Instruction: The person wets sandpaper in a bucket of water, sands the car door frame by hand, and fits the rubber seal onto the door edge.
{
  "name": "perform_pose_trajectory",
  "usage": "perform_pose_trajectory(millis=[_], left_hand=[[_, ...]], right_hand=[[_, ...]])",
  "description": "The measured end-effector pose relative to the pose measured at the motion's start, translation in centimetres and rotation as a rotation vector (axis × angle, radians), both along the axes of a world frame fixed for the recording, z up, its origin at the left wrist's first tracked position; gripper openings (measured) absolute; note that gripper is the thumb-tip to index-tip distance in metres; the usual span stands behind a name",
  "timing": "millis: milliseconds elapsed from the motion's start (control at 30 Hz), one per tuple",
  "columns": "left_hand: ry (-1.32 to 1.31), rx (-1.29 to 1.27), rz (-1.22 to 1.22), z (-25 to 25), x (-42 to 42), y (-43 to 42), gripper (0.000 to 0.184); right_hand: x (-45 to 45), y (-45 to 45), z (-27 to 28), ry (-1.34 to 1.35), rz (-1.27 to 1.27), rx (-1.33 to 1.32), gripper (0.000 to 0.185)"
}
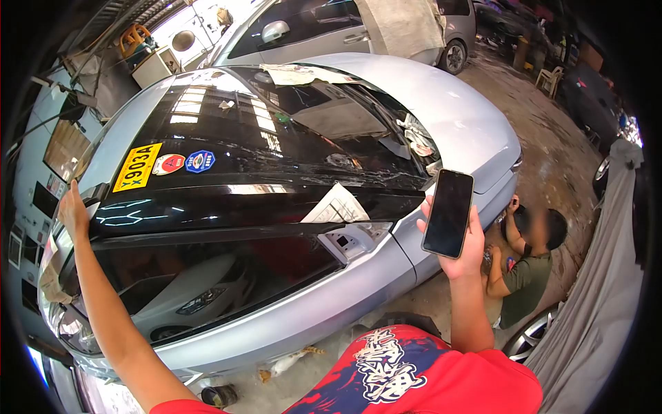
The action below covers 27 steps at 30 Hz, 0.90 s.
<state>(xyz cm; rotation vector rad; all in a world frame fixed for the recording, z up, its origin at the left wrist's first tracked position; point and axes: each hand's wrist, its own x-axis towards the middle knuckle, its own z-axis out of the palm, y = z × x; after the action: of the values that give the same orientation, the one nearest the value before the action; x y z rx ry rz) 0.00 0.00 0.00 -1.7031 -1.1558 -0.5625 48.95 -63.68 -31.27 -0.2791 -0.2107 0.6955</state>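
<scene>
Smartphone point(448, 214), screen dark, is held nearly upright, clasped in the right hand point(471, 254), beside the silver car point(331, 293). Left hand point(73, 212) is raised at the car's upper edge, fingers straight and unclosed; whether it touches cannot be told. Paper point(338, 205) rests above the side window point(214, 283). Farther off, a co-worker point(527, 279) is low beside the car's front flank; a grey van point(345, 43) stands beyond.

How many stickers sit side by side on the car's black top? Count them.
3: yellow sticker nearest the left hand, red sticker in the middle, blue sticker at the far end.
</scene>
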Motion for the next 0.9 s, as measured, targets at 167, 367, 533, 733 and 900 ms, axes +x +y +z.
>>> perform_pose_trajectory(millis=[167, 367, 533, 733, 900], left_hand=[[-0.035, -0.029, -0.038, 0.2, -0.4, 0.5, 0.038], [0.081, 0.069, -0.072, 0.3, -1.3, 1.2, 0.037], [-0.029, 0.013, -0.246, 0.7, -2.1, 3.3, 0.052], [-0.397, -0.195, -0.311, 0.8, -0.1, -0.3, 0.06], [-0.296, -0.173, -0.196, 1.1, -0.5, 0.1, 0.051]], right_hand=[[0.5, 0.8, 1.1, 0.058, -0.015, -0.004, 0.066], [2.6, 1.4, 0.8, -0.038, -0.07, -0.036, 0.066], [3.7, 1.8, 1.4, -0.081, -0.005, -0.032, 0.068], [4.5, 2.6, -0.3, -0.254, 0.089, -0.007, 0.064], [3.5, 2.9, 0.2, -0.129, -0.143, -0.289, 0.058]])
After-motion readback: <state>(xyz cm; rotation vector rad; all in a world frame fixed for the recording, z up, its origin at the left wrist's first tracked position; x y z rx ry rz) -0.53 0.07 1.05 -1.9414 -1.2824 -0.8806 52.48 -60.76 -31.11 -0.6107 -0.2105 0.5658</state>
